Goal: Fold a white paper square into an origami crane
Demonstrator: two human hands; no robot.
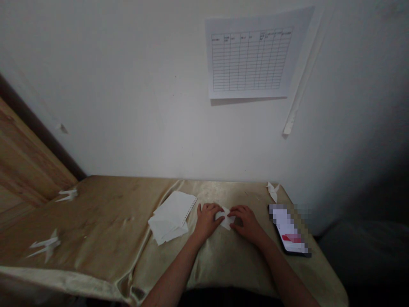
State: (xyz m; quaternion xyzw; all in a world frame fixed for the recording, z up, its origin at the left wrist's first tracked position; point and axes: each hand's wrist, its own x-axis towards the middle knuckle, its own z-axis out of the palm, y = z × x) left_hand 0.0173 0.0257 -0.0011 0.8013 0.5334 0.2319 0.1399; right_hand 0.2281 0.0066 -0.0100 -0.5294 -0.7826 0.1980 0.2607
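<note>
A small piece of folded white paper [225, 218] lies on the satin-covered table between my hands. At its left edge, my left hand [209, 217] holds it with the thumb and fingertips. The thumb and curled fingers of my right hand [245, 221] grip the opposite side. My fingers partly cover the paper, so its exact fold cannot be made out. Just left of my left hand is a loose stack of white paper sheets [175, 209], one with a perforated edge.
A phone [289, 230] with a lit, blurred screen lies to the right, a folded paper figure [273, 192] behind it. Two paper cranes [47, 245] rest at the left. The gold tablecloth [105, 221] is wrinkled. A printed chart [252, 59] hangs on the wall behind.
</note>
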